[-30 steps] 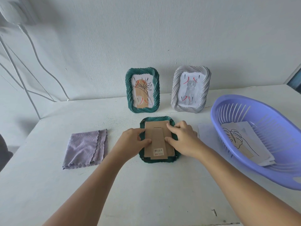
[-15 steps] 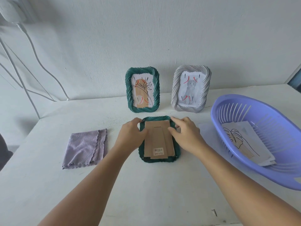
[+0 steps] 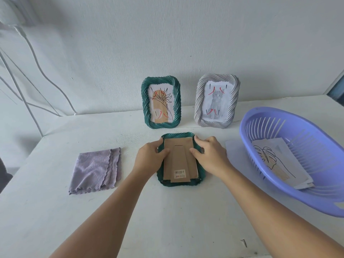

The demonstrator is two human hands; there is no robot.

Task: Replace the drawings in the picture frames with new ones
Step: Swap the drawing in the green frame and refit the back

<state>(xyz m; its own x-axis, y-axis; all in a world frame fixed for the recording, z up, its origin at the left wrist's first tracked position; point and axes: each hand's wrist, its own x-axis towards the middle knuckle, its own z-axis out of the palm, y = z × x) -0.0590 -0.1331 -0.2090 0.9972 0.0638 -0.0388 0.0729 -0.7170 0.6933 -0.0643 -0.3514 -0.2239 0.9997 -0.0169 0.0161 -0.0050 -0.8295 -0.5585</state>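
Both hands, left hand [image 3: 149, 158] and right hand [image 3: 209, 155], are clasped on the side edges of the face-down green frame [image 3: 181, 183], thumbs on its cardboard backing [image 3: 179, 161]. Bare white table [image 3: 167, 220] is seen nearer; the purple basket [image 3: 260, 175] sits right.

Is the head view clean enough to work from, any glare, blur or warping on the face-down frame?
Head view: soft even light, faint shadows, no glare on the face-down frame; its cardboard back and barcode label are sharp; wide-angle bending curves the purple basket and wall cables at the edges; both hands unblurred.
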